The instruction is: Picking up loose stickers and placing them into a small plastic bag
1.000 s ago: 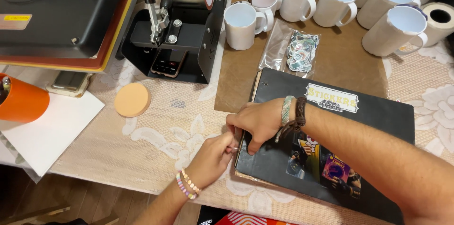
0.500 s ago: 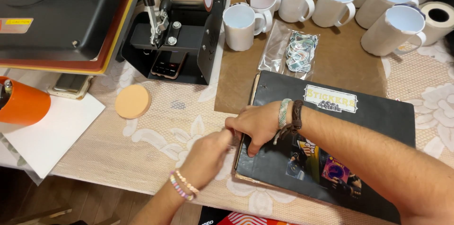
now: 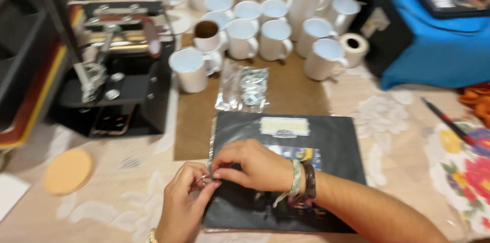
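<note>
Both hands meet at the black sleeve's [image 3: 326, 141] left edge — about nine o'clock on it — where the left fingers [image 3: 200, 184] and right fingers [image 3: 224, 170] pinch its clear flap, the sleeve's bulk lying rightward on the desk [image 3: 122, 192].

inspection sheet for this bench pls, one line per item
Surface: table under a pale floral cloth, brown mat at the middle.
Job's things: black clear-wrapped packet, flat on the table, both hands at its left edge.
Clutter: white mugs clustered behind; tape roll; small foil bag; round cork disc; pen.
Grippers: left hand and right hand, fingertips pinched together at the wrapper edge.
Cables: nothing seen.
Surroundings: black press machine on the left; blue-covered box on the right.
</note>
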